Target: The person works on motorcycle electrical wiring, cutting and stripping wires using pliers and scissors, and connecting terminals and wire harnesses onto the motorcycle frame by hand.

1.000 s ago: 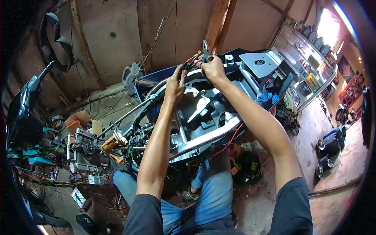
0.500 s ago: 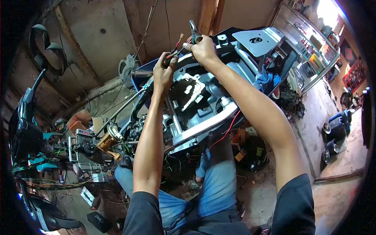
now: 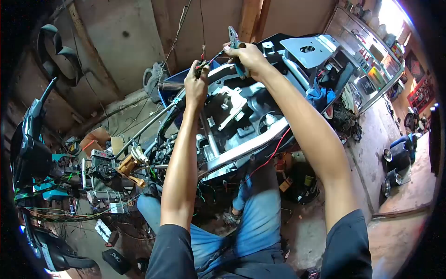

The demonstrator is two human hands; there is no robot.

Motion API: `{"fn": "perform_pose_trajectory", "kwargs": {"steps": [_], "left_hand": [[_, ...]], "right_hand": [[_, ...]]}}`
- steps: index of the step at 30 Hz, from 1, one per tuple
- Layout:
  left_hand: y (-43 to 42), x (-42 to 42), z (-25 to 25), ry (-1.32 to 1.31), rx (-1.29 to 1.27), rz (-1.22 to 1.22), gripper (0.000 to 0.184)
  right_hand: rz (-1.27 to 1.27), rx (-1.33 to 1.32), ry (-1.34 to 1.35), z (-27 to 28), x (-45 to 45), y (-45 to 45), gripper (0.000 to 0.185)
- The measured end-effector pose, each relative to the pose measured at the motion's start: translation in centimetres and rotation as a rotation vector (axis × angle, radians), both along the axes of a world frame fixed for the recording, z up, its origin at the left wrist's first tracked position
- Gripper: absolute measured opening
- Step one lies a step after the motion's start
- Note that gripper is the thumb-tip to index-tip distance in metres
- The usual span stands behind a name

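Note:
My left hand [image 3: 197, 83] is closed around a small bundle of wires [image 3: 200, 65], with red and dark strands showing at the fingertips. A thin wire [image 3: 214, 57] runs from that bundle to the thumb and fingers of my right hand [image 3: 251, 59]. The same right hand grips a pair of pliers [image 3: 233, 35], jaws pointing up and teal handles below the fingers. Whether the jaws are shut cannot be seen. Both hands are above the far side of a motorcycle frame [image 3: 251, 144], whose silver rail and dark inner parts lie below them.
A grey plate [image 3: 309, 50] and a blue cloth [image 3: 320, 94] sit at the frame's right end. To the left are a radiator [image 3: 103, 174] and loose wiring [image 3: 60, 214]. A glass display case [image 3: 378, 69] stands at the back right. One red wire [image 3: 275, 153] hangs over the near rail.
My right hand has moved right, away from my left hand, and the wire between them now shows stretched. More of the pliers' handles is visible. The view has shifted slightly.

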State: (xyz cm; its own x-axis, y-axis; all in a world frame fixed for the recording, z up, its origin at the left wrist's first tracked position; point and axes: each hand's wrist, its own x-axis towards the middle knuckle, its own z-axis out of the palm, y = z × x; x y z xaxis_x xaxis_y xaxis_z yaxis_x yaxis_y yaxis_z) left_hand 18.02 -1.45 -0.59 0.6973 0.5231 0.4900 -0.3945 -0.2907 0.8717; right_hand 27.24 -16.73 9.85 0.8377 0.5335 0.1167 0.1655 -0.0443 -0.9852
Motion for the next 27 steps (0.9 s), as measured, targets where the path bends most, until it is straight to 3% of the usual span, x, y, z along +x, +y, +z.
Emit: {"fn": "perform_pose_trajectory", "kwargs": {"steps": [5, 10, 14, 21, 25, 26, 27], "left_hand": [[-0.2, -0.3, 0.5, -0.052, 0.100, 0.098, 0.026], [-0.2, 0.2, 0.0, -0.094, 0.072, 0.158, 0.025], [-0.3, -0.2, 0.5, -0.031, 0.045, 0.140, 0.031], [-0.2, -0.2, 0.2, -0.055, 0.061, 0.154, 0.031], [-0.2, -0.1, 0.4, -0.033, 0.034, 0.133, 0.028], [-0.2, -0.3, 0.4, -0.023, 0.034, 0.137, 0.028], [-0.2, -0.4, 0.4, -0.011, 0.034, 0.138, 0.028]], "right_hand": [[0.151, -0.144, 0.089, 1.9, -1.4, -2.3, 0.058], [0.239, -0.339, 0.088, 2.6, -1.0, -3.5, 0.046], [0.202, -0.595, 0.130, 3.1, -1.9, -3.3, 0.059], [0.147, -0.381, -0.110, 1.8, -3.4, -3.7, 0.047], [0.327, -0.695, -0.019, 1.4, -2.5, -3.7, 0.037], [0.206, -0.696, -0.007, 0.9, -3.3, -3.4, 0.033], [0.252, -0.721, -0.075, 1.0, -4.0, -3.3, 0.032]]}}
